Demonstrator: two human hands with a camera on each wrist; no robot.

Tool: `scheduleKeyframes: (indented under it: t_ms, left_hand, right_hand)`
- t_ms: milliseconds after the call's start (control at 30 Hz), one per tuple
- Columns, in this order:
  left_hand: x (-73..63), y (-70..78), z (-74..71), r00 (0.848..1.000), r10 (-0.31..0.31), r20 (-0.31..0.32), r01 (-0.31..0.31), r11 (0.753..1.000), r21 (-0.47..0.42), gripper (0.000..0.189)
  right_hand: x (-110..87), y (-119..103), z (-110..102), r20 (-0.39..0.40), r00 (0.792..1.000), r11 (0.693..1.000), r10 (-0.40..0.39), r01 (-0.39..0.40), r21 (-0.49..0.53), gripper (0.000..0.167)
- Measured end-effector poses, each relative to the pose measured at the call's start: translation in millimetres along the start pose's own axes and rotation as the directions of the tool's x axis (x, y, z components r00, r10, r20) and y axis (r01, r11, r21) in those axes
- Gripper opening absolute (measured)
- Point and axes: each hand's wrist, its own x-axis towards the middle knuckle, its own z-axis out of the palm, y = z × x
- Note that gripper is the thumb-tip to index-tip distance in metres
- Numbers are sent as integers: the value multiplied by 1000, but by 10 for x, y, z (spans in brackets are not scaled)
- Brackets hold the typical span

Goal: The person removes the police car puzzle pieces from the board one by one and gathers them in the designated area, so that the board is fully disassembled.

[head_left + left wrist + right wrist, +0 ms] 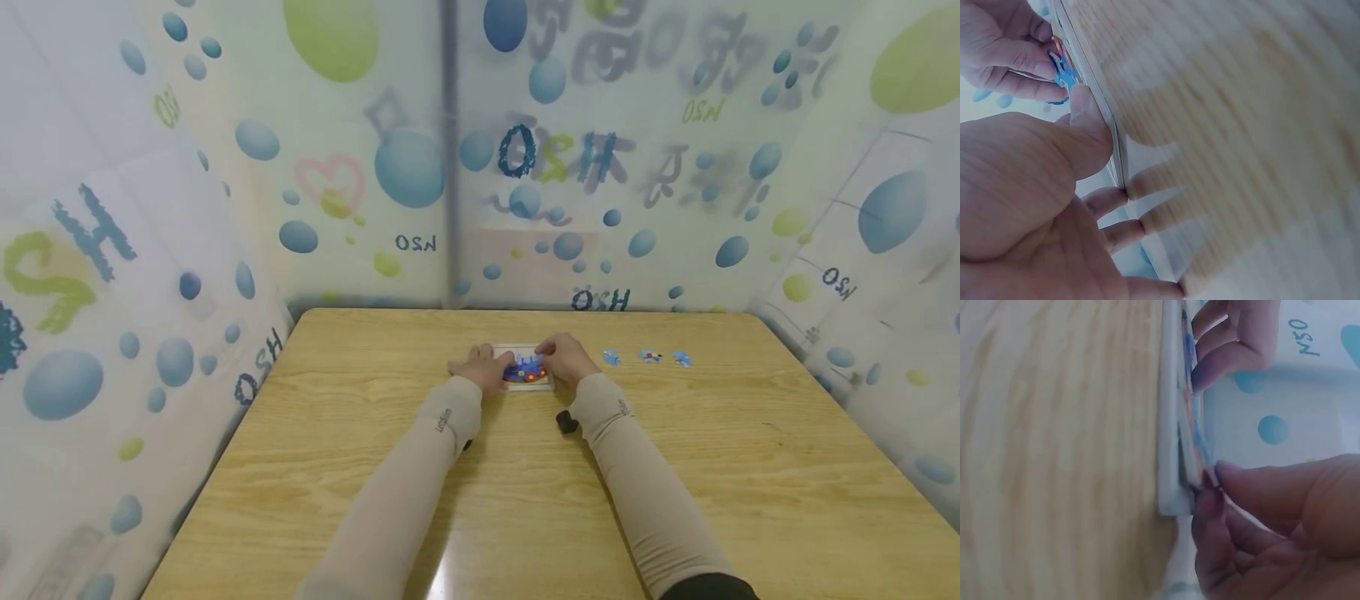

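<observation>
A shallow white-framed puzzle tray lies flat on the table, with a blue train picture of jigsaw pieces inside. My left hand is at its left side. In the left wrist view, that thumb rests at the pieces by the tray's near edge, while the other fingers spread with their tips on the table. At the right end, my right hand pinches a puzzle piece between thumb and finger. The right wrist view has this piece tilted, its near end raised above the tray rim.
Three loose blue puzzle pieces lie in a row right of the tray: a left one, a middle one with red and yellow, and a right one. Behind the wooden table hangs a patterned curtain.
</observation>
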Motion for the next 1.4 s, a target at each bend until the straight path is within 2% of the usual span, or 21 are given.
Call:
scheduleKeyframes:
  t_ms: [167,567,700,833,1000,1267,1400]
  left_hand:
    - [-6,12,-8,1000,-5,-4,5,1000,2,41]
    - [55,27,20,1000,13,-23,-14,999,-29,43]
    - [53,16,33,1000,23,-14,-23,999,-36,42]
    - [36,3,38,999,30,-19,-31,999,-35,42]
    - [-4,-22,18,999,30,-26,-30,999,-23,44]
    - [11,-53,38,999,44,-11,-44,999,-30,45]
    - [42,-72,66,1000,28,-8,-29,999,-35,47]
  right_hand:
    - [15,36,-11,-19,1000,999,9,-8,47,23]
    - [-22,-22,-30,-76,997,998,16,-11,68,19]
    - [-1,-10,-2,-85,995,993,50,-40,111,19]
    - [39,24,30,-83,991,970,107,-86,228,22]
    - [71,38,48,-83,981,922,175,-133,364,25]
    - [42,9,92,-118,965,880,234,-159,447,23]
    - [30,-18,147,-126,959,877,254,-174,448,24]
